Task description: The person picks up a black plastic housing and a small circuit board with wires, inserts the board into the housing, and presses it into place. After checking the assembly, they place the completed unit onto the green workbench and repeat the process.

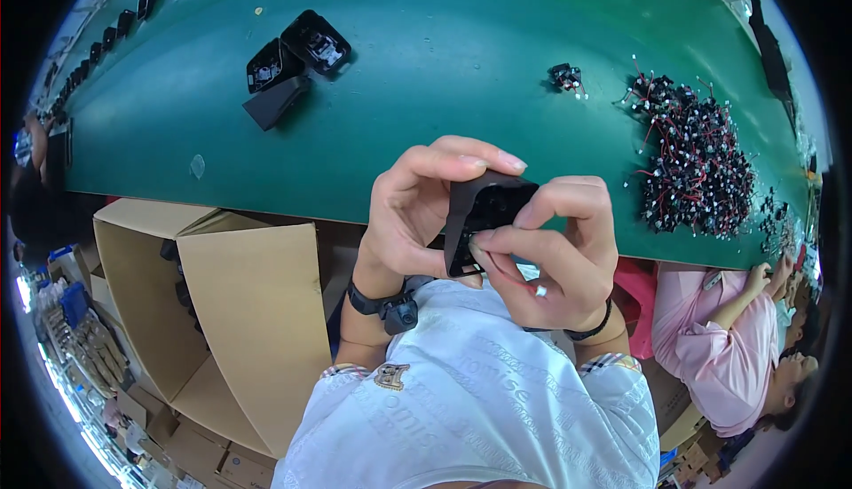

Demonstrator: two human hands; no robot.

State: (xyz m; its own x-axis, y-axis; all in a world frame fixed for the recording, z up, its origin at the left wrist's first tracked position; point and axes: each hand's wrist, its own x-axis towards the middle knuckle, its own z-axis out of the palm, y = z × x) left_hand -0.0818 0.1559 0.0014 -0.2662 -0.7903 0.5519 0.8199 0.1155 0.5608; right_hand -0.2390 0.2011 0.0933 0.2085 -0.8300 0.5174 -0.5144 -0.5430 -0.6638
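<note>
My left hand (410, 205) is closed round a black plastic housing (462, 201), holding it up in front of my chest with its hollow side turned to the right. The fingers of my right hand (568, 249) are pinched together at the lower edge of that opening. From between them hangs a thin red wire with a small white connector (540, 291). The part on the wire's other end is hidden by my fingers and the housing wall.
A heap of small black parts with red wires (697, 156) covers the green table's right side; a few lie apart (565, 78). Several black housings (316, 43) rest at the back left. An open cardboard box (253, 329) stands at my left. A person in pink (719, 338) sits at right.
</note>
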